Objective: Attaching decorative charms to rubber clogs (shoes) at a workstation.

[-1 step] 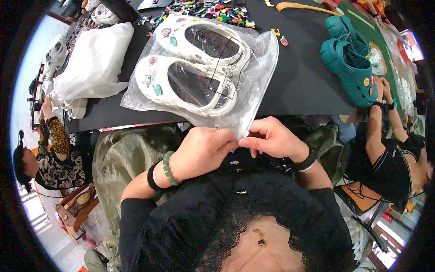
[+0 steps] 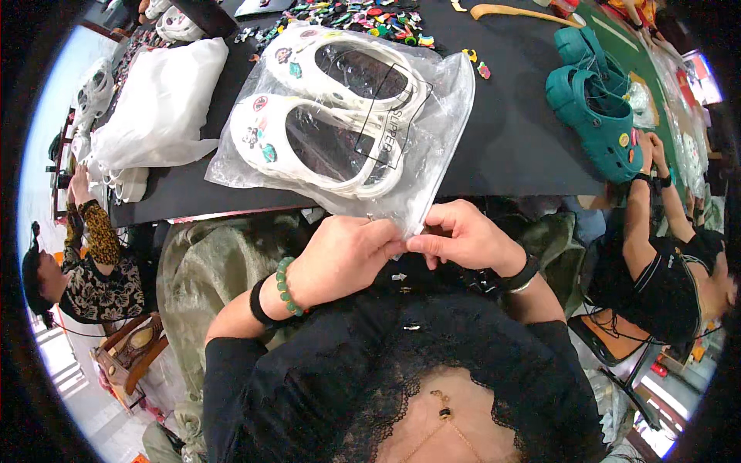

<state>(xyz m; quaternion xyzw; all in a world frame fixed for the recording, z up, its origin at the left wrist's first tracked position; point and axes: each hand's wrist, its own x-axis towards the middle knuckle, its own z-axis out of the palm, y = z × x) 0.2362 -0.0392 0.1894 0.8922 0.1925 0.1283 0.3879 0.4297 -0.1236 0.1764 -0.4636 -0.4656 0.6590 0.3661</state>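
Observation:
A clear plastic zip bag (image 2: 446,147) lies on the table's near edge with a pair of white clogs (image 2: 309,176) inside. Small coloured charms dot the toes of the clogs. The bag's near corner hangs past the edge toward me, and both my hands pinch it there. My left hand (image 2: 347,251), with a green bead bracelet at the wrist, has its fingers closed on the corner. Just beside it, my right hand (image 2: 472,239) grips the zip edge between thumb and curled fingers. The fingertips of both hands nearly meet and hide the very end of the zip.
Left of the bag sits a white plastic package (image 2: 158,104) on the black table (image 2: 509,139). Loose colourful charms (image 2: 378,21) are heaped at the back. Teal clogs (image 2: 594,116) stand at the right, by a co-worker's hands (image 2: 652,152). A wooden-handled tool (image 2: 525,12) lies far back. Another person works at left.

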